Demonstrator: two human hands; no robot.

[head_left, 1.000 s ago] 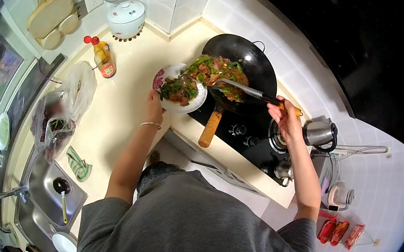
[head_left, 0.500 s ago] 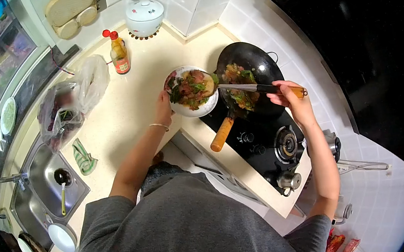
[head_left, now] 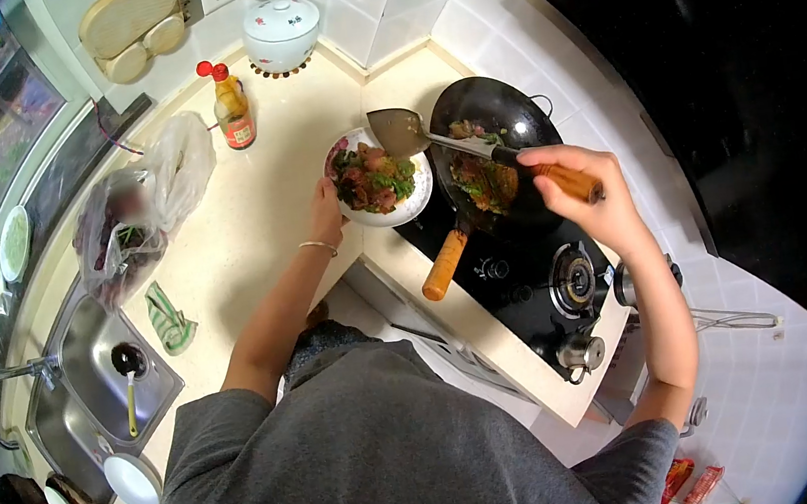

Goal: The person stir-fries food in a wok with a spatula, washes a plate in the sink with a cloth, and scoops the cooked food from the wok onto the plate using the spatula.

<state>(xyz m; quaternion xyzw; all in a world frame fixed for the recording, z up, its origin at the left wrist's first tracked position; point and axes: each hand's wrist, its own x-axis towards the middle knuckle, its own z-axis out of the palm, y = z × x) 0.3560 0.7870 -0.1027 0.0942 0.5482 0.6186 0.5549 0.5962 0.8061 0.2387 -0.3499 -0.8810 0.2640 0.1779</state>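
Observation:
My left hand (head_left: 327,213) grips the near-left rim of a white plate (head_left: 397,218) with a patterned edge. Cooked meat and green vegetables (head_left: 376,179) are heaped on it. In my right hand (head_left: 589,191) is the wooden handle of a metal spatula (head_left: 399,134). Its broad blade hovers over the plate's far edge, with no food visible on it. Behind the plate on its right sits a black wok (head_left: 519,107), tilted, with more of the same food (head_left: 485,179) inside. The wok's wooden handle (head_left: 445,265) points toward me.
Right of me is a black gas stove (head_left: 518,278) with a bare burner (head_left: 576,276) and a small metal pot (head_left: 582,353). A sauce bottle (head_left: 233,112), lidded white pot (head_left: 282,35), plastic bag (head_left: 123,226) and striped cloth (head_left: 168,319) stand or lie on the counter, beside a sink (head_left: 101,375).
The spatula's blade has turned and lifted off the food, up to the plate's far side. Food that was on the blade now lies on the plate. My left hand stays about where it was.

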